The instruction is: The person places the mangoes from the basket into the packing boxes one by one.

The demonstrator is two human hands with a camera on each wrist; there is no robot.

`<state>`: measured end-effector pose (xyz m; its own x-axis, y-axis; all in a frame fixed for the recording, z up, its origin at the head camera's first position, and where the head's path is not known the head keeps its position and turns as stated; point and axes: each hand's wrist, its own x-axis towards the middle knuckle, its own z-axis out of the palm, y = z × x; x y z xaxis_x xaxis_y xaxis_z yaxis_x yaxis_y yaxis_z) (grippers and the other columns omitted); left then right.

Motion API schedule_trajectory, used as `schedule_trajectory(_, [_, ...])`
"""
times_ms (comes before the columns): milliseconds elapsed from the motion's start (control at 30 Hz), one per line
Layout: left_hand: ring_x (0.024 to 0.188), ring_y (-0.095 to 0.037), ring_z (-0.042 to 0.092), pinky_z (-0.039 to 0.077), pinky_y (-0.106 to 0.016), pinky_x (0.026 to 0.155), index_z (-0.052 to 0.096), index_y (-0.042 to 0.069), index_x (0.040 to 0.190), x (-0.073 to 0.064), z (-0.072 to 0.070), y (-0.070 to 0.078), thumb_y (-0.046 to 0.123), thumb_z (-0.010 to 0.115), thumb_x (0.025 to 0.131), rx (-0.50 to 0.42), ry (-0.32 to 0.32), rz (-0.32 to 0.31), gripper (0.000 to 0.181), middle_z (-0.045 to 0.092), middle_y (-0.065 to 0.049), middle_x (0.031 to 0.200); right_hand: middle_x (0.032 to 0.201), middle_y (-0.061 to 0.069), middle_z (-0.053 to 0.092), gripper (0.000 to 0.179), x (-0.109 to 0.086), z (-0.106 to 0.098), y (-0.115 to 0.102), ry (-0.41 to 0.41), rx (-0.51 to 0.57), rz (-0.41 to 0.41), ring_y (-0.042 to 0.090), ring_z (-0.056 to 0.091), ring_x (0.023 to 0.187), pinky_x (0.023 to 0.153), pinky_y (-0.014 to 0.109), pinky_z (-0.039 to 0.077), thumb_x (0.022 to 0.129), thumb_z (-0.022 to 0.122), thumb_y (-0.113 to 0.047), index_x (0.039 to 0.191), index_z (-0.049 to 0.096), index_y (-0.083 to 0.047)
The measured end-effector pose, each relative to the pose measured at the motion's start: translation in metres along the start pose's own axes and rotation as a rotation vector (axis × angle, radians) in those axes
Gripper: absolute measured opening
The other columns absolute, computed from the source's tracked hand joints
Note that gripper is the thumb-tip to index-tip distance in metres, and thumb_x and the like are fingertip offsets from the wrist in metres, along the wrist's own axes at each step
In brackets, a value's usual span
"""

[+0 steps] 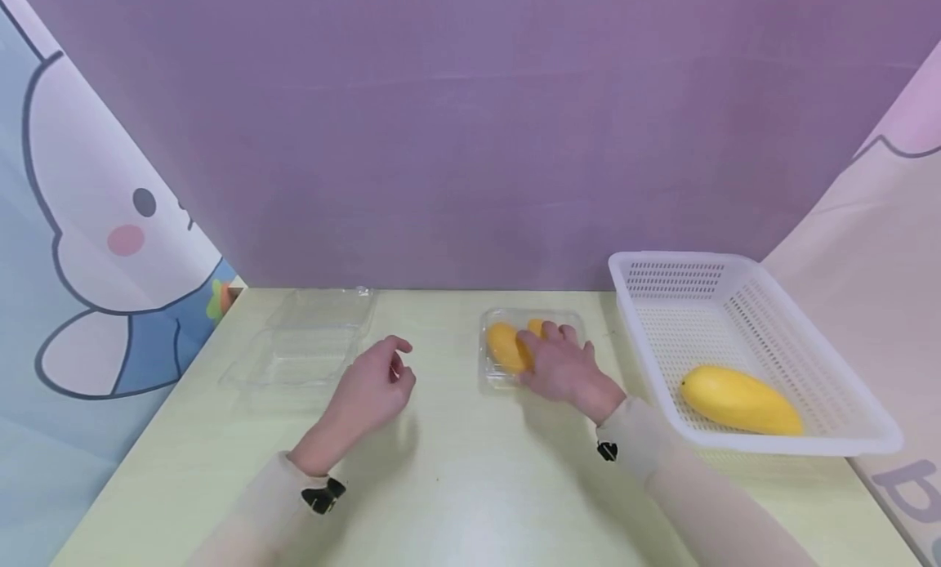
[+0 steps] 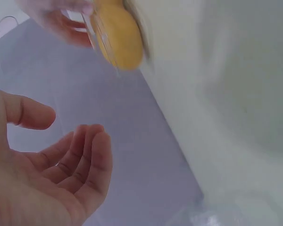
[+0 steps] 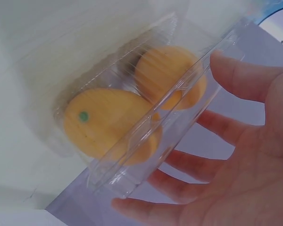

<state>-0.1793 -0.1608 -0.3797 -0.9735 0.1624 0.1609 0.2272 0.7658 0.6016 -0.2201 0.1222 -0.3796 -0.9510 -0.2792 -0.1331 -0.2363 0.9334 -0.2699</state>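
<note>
"Where do we find our clear box (image 1: 497, 378)?"

"Left of the basket (image 1: 684, 322), two orange fruits (image 3: 106, 123) inside. Our right hand (image 1: 562, 368) spreads across it, unclenched; our left hand (image 1: 373, 389), farther left of the basket, hangs relaxed, holding nothing."

"How should we grasp it?"

"Gently, by opposite edges: we expect light, slippery, easily dented plastic."

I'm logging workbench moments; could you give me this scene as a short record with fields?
Surface: pale yellow-green tabletop
Right hand: fingers spread over a clear rectangular plastic box, apparently touching it
Box contents: two rounded orange-yellow fruits, one with a green spot
Left hand: holding nothing, fingers loosely bent
Left of the hands: open clear plastic hinged container, apparently empty
Right of the hands: white perforated plastic basket
Basket contents: one elongated yellow fruit
</note>
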Motion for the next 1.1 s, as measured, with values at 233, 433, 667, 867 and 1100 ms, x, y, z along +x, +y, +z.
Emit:
schedule_trajectory(233, [0.085,-0.024,0.058,0.05,-0.041,0.072,0.061,0.0,0.123,0.007,-0.022,-0.02,0.015,0.053,0.093,0.122,0.025,0.0,0.034,0.061,-0.009,0.096,0.15,0.021,0.04,0.063,0.003,0.0,0.004,-0.009,0.007,0.005,0.047,0.033,0.138,0.104,0.081,0.025,0.094,0.069,-0.03,0.152,0.046,-0.018])
schedule_trajectory(433, [0.092,-0.034,0.061,0.051,-0.05,0.074,0.059,-0.002,0.125,0.013,-0.036,-0.039,0.018,0.052,0.097,0.193,0.089,0.018,0.035,0.061,-0.02,0.109,0.151,0.021,0.04,0.063,0.007,0.0,0.008,-0.016,0.008,0.001,0.047,0.032,0.139,0.105,0.081,0.022,0.095,0.069,-0.03,0.152,0.045,-0.017])
schedule_trajectory(667, [0.105,-0.049,0.058,0.048,-0.061,0.086,0.056,-0.009,0.127,0.017,-0.053,-0.06,0.023,0.052,0.099,0.305,0.177,0.081,0.043,0.058,-0.03,0.119,0.152,0.022,0.038,0.063,0.011,-0.001,0.012,-0.01,0.006,-0.006,0.048,0.031,0.139,0.104,0.082,0.021,0.095,0.068,-0.029,0.152,0.044,-0.017])
schedule_trajectory(867, [0.114,-0.055,0.052,0.044,-0.069,0.09,0.051,-0.013,0.132,0.016,-0.071,-0.083,0.026,0.052,0.1,0.426,0.236,0.097,0.051,0.053,-0.035,0.129,0.156,0.022,0.035,0.065,0.014,-0.003,0.012,-0.018,0.02,-0.011,0.049,0.028,0.142,0.106,0.082,0.018,0.096,0.068,-0.029,0.154,0.042,-0.017])
schedule_trajectory(1100, [0.115,-0.061,0.047,0.042,-0.074,0.085,0.042,-0.015,0.14,0.016,-0.083,-0.108,0.028,0.052,0.101,0.433,0.244,0.032,0.06,0.044,-0.041,0.135,0.156,0.022,0.034,0.065,0.017,-0.003,0.013,-0.021,0.012,-0.004,0.048,0.028,0.142,0.107,0.081,0.017,0.096,0.067,-0.027,0.154,0.041,-0.017])
